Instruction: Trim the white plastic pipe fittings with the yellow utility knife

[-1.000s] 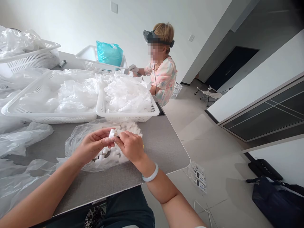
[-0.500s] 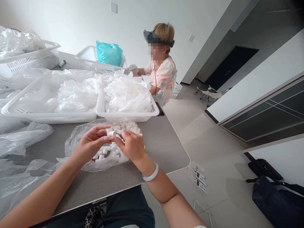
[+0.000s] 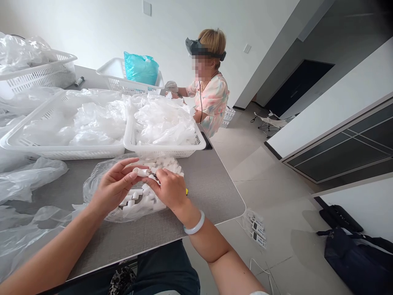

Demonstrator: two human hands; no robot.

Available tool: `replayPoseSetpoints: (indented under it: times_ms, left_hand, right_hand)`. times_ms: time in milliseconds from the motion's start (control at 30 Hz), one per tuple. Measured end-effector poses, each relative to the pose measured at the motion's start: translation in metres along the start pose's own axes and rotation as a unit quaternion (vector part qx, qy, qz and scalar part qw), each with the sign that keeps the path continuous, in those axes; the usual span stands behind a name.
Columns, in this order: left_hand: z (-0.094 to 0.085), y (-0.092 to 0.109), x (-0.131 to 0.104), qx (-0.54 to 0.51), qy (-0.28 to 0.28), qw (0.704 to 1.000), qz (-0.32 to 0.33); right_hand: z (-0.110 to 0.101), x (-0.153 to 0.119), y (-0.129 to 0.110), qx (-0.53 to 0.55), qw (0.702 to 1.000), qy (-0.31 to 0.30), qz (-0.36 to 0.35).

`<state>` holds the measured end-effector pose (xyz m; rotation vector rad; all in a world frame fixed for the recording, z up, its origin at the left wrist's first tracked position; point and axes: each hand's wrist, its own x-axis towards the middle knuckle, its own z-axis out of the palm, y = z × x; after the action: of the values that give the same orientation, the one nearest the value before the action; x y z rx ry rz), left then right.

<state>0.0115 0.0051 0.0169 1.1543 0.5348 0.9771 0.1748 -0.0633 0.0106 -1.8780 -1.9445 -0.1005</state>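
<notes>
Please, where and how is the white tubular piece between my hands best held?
The white piece is likely best pinched by its rounded outer wall from the left, where the left hand holds it; the right hand and thin tool occupy the other end.

Your gray table (image 3: 215,184): clear bag (image 3: 93,178) of white pieces (image 3: 135,196) near your edge, loose plastic (image 3: 39,176) left, dark flat item (image 3: 208,142) at right edge, two baskets (image 3: 166,148) mid-table, two more baskets (image 3: 130,87) toward far edge.

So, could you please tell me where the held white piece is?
Left of centre in the head view, the white piece is between the left hand and right hand, over the clear bag of similar pieces.
</notes>
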Motion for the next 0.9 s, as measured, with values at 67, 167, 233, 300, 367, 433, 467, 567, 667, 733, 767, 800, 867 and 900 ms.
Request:
replayPoseSetpoints:
  times_ms: [67,167,233,300,367,433,467,567,667,733,767,800,867,900]
  left_hand:
    - [-0.001,-0.002,-0.001,0.031,0.001,1.000,0.003]
    - [-0.004,-0.003,-0.001,0.073,-0.004,0.997,0.005]
    - [-0.005,-0.004,-0.001,0.083,-0.013,0.996,0.005]
    - [-0.006,-0.004,0.000,0.086,-0.018,0.996,0.015]
    - [-0.007,-0.004,0.000,0.097,-0.015,0.995,0.031]
    - [-0.007,-0.005,-0.001,0.118,-0.006,0.992,0.048]
    - [-0.007,-0.006,-0.002,0.129,-0.002,0.990,0.058]
    - [-0.008,-0.009,-0.004,0.160,0.001,0.982,0.099]
    - [-0.009,-0.012,-0.004,0.177,-0.010,0.974,0.139]
    - [-0.009,-0.013,-0.004,0.182,-0.015,0.971,0.153]
    - [-0.010,-0.013,-0.004,0.185,-0.017,0.970,0.157]
    - [-0.010,-0.012,-0.004,0.189,-0.018,0.969,0.160]
    - [-0.010,-0.011,-0.004,0.198,-0.023,0.966,0.165]
    - [-0.010,-0.010,-0.004,0.202,-0.024,0.965,0.165]
  right_hand:
    - [0.000,0.000,0.000,0.003,1.000,0.003,0.008]
    - [0.000,-0.001,0.000,0.009,1.000,0.006,0.011]
    - [-0.002,-0.002,-0.001,0.016,1.000,0.003,0.008]
    - [-0.004,-0.002,-0.002,0.023,1.000,-0.007,0.008]
    - [-0.006,-0.001,-0.003,0.029,0.999,-0.019,0.017]
    - [-0.009,-0.001,-0.004,0.037,0.998,-0.037,0.030]
    - [-0.010,0.000,-0.005,0.041,0.997,-0.047,0.037]
    - [-0.013,0.001,-0.006,0.052,0.994,-0.074,0.055]
    - [-0.016,0.002,-0.007,0.057,0.993,-0.087,0.063]
    - [-0.017,0.002,-0.008,0.060,0.992,-0.094,0.065]
    - [-0.018,0.003,-0.008,0.061,0.991,-0.098,0.065]
    - [-0.019,0.003,-0.009,0.062,0.991,-0.101,0.066]
    - [-0.021,0.003,-0.009,0.061,0.990,-0.109,0.067]
    - [-0.022,0.003,-0.009,0.060,0.990,-0.113,0.067]
